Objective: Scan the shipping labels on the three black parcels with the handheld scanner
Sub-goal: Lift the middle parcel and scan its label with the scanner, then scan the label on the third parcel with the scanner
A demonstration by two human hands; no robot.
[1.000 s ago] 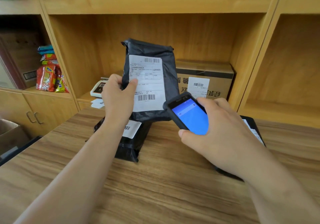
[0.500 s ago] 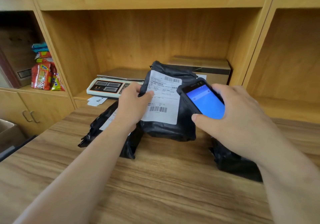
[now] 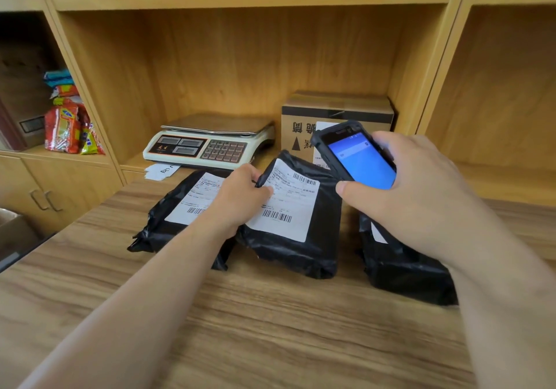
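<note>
Parcels sit three abreast on the worktop (image 3: pixel 270 328), and with the left hand (image 3: pixel 240 199) pinching the middle parcel (image 3: pixel 294 217) at its 10 o'clock corner and the right hand (image 3: pixel 421 190) gripping the scanner (image 3: pixel 358 157) aimed away, a crumpled label (image 3: pixel 285 202) might misread.

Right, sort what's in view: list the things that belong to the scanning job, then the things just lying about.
For the job:
- scanner, held in the right hand
- middle parcel, gripped by the left hand
- left parcel
- right parcel

Just lying about:
- weighing scale
- cardboard box
- snack packets
- paper slips
</note>
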